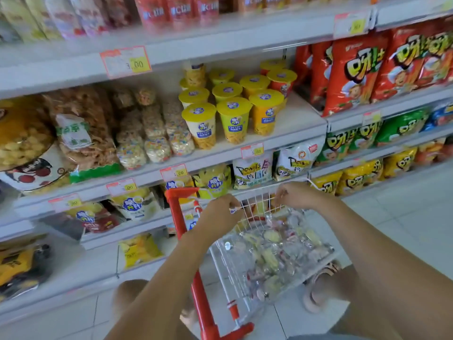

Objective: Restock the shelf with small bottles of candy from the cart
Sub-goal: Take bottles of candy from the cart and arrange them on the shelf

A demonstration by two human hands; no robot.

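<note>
Over cart (175, 212) | left hand (220, 207) curled, grip on small bottle (234, 210) | right hand (293, 195) grip unclear

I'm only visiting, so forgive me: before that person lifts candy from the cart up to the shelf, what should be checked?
1. Left hand has a grip: ok, it pinches a small bottle.
2. Right hand loaded: cannot tell, its curled fingers hide whatever is inside.
3. Cart stocked: ok, many candy bottles lie in it.
4. Shelf room: ok, there is a bare patch right of the yellow-lidded cups.
5. Correct slot for the candy: cannot tell, the price tags are blurred.
</note>
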